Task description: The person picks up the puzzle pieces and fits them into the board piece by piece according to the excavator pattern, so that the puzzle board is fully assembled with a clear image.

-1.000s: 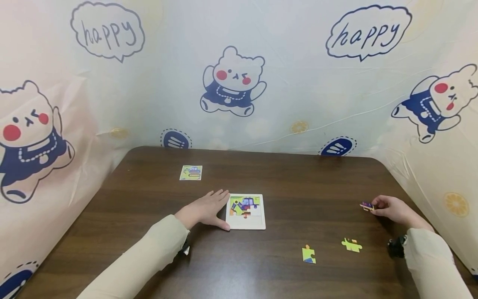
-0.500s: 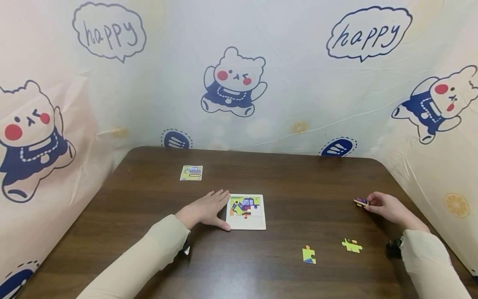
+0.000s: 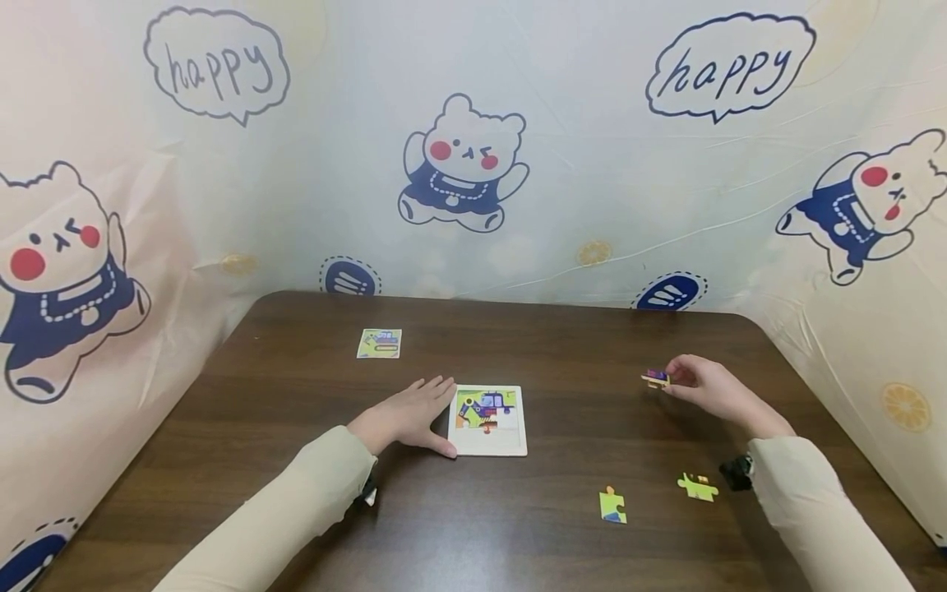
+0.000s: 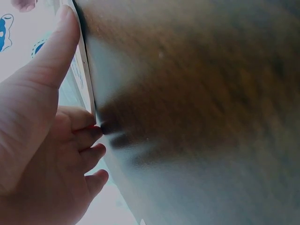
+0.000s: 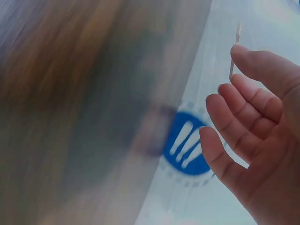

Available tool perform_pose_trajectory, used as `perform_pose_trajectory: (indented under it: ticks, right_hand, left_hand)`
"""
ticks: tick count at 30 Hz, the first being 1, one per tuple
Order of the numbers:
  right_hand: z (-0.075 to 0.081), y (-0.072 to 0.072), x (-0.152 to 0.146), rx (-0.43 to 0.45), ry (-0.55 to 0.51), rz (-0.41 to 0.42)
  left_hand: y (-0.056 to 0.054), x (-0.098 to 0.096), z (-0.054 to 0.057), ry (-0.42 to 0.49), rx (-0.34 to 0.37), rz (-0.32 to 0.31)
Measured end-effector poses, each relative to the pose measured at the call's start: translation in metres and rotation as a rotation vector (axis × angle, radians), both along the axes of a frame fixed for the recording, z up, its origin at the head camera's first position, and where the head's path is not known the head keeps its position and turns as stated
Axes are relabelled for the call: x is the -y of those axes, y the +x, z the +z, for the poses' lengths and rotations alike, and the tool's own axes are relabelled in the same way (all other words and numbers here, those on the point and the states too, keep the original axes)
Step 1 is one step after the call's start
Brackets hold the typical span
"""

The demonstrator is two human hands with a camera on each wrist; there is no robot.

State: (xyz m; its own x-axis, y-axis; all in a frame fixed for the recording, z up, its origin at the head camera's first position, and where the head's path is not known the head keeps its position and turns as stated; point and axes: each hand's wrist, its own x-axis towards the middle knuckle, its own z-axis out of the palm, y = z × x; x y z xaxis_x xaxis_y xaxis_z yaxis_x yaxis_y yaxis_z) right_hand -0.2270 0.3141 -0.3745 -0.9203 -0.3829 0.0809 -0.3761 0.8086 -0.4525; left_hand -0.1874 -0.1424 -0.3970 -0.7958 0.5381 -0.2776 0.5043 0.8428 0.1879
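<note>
My right hand (image 3: pixel 712 393) pinches a purple and yellow jigsaw piece (image 3: pixel 655 379) between thumb and fingers, above the table's right side. The right wrist view shows that jigsaw piece (image 5: pixel 235 51) edge-on as a thin strip. With fingers spread, my left hand (image 3: pixel 407 418) rests against the left edge of a white puzzle frame (image 3: pixel 488 445). Inside the frame sits a partly assembled picture (image 3: pixel 484 409) of a vehicle, with white backing bare at its lower right. In the left wrist view, the left thumb (image 4: pixel 58 51) and fingertips lie along the frame's edge.
Two loose jigsaw pieces lie on the dark wooden table (image 3: pixel 473 526): a green and blue piece (image 3: pixel 612 506) and a green piece (image 3: pixel 698 487) near the right forearm. A small picture card (image 3: pixel 380 344) lies at the back left. A printed cloth (image 3: pixel 473 263) surrounds the table.
My right hand has carried the pinched jigsaw piece leftward and slightly toward the back of the table. The left hand and the puzzle frame have stayed in place.
</note>
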Motion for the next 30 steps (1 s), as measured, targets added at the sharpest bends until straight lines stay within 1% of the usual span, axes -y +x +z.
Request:
perform_pose_trajectory:
  ticks: [4,8,13,22,30]
  right_hand:
    - [0.003,-0.004,0.024,0.012,-0.002,0.025]
    - [0.004,-0.007,0.048,0.001,0.003,0.058]
    - [0.003,-0.006,0.079,-0.004,0.018,0.097]
    - [0.0,0.004,0.131,-0.018,0.061,0.195]
    - [-0.008,0.014,0.165,-0.02,0.112,0.24]
  left_hand:
    - [0.0,0.0,0.0,-0.007,0.001,0.005]
    - [0.0,0.0,0.001,-0.009,-0.002,0.004]
    - [0.0,0.0,0.001,-0.002,0.003,0.002]
    - [0.001,-0.001,0.002,-0.007,0.0,-0.002]
    - [0.001,0.0,0.0,0.008,0.006,0.004]
